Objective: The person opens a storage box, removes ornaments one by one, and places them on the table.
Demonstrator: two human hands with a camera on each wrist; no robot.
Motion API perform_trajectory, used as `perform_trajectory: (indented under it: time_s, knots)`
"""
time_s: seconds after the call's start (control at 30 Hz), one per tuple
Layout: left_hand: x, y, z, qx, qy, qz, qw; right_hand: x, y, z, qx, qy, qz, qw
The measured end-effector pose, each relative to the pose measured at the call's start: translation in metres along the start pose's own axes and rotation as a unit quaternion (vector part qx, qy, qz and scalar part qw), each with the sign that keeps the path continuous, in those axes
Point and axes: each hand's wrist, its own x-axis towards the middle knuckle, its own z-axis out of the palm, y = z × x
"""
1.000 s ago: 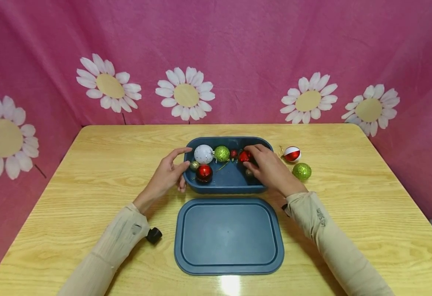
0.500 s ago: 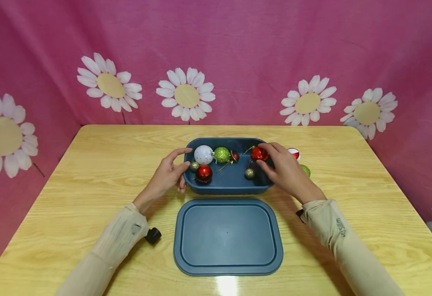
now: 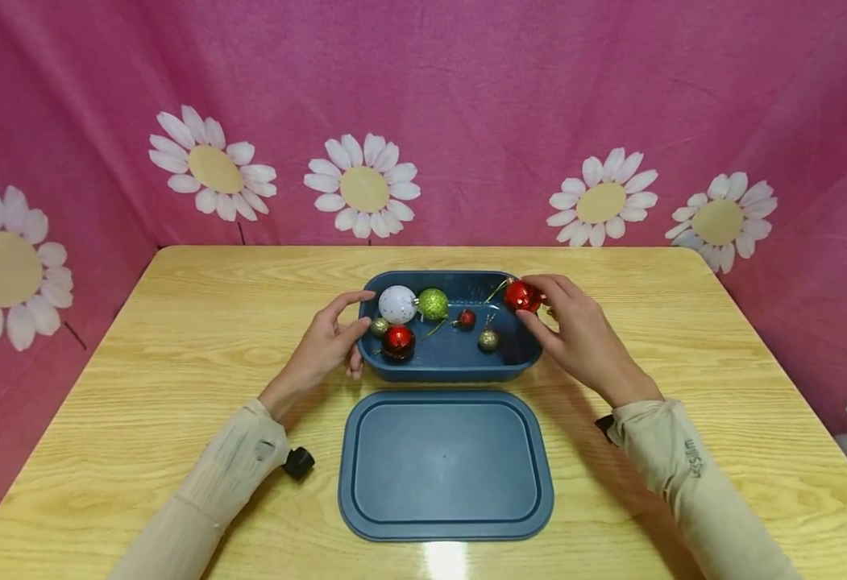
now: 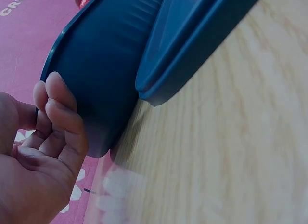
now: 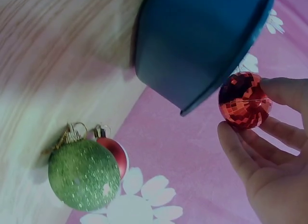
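Now the right hand pinches a red bauble; a slack pinch could drop it. Opposite, the half-curled left hand holds the box.

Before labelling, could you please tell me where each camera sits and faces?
Head: worn on the head, facing forward and down at the container; left hand, right hand, sleeves show.
Left wrist: worn there, facing the container's outside; left hand shows.
Right wrist: worn there, facing the held red ornament; right hand shows.
Head and right wrist both show it.
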Motion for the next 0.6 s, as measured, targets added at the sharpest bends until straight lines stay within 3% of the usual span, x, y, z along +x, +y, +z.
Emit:
perform_trajectory:
  time_s: [0.6]
  knots:
    - [0.000, -0.001, 0.002, -0.007, 0.002, -0.004, 1.0000, -0.009, 0.013, -0.032, -0.015, 0.038, 0.021, 0.9989]
